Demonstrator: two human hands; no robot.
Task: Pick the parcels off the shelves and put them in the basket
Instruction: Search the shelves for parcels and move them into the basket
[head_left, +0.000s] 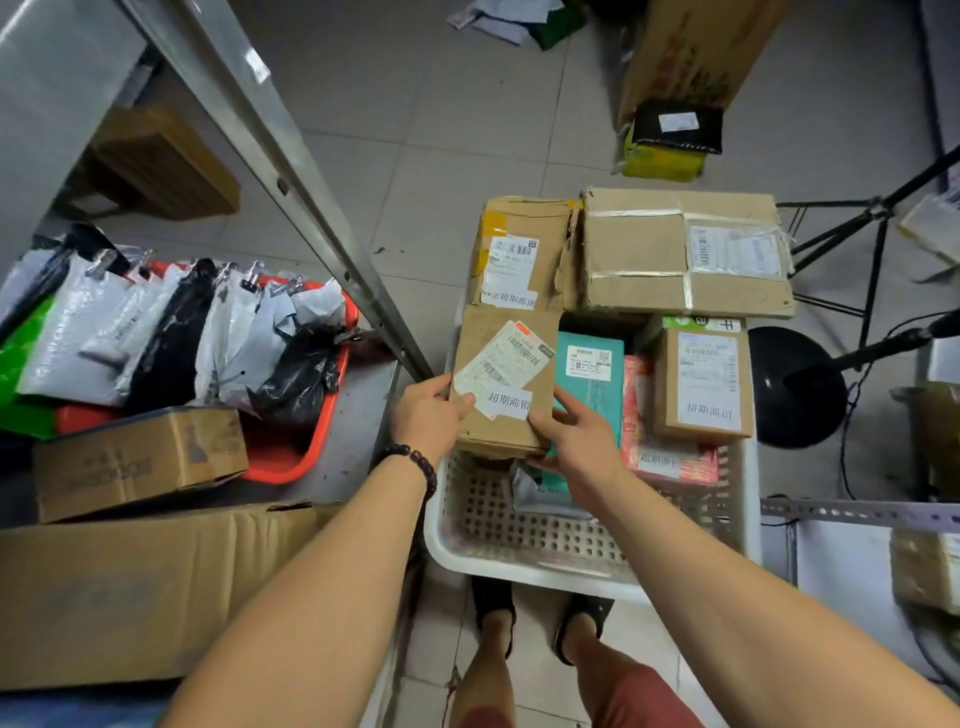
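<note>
Holding a labelled carton over the white basket

Both hands gripped one labelled carton (501, 384) just above the white basket (519, 551), at the basket's 10 o'clock corner. The left hand (428, 410) clasped the carton's 9 o'clock edge, with the thumb laid across the white label and the fingers hidden behind. The right hand (566, 436) curled around its 4 o'clock corner, with the fingers on the top face. A beaded bracelet (421, 462) circled the left wrist.

At 3 o'clock from the carton, a teal box (592, 379) stood in the basket. Further toward 3 o'clock were a pink parcel (670, 460) and a small brown box (701, 384) resting on it. A grey mailer (540, 493) lay on the basket floor at 6 o'clock. Two larger cartons, one torn (519, 254) and one taped (680, 249), sat across the basket's 12 o'clock end. At 9 o'clock, a red tray (291, 457) of poly-bag parcels rested on the metal shelf (358, 415).
</note>
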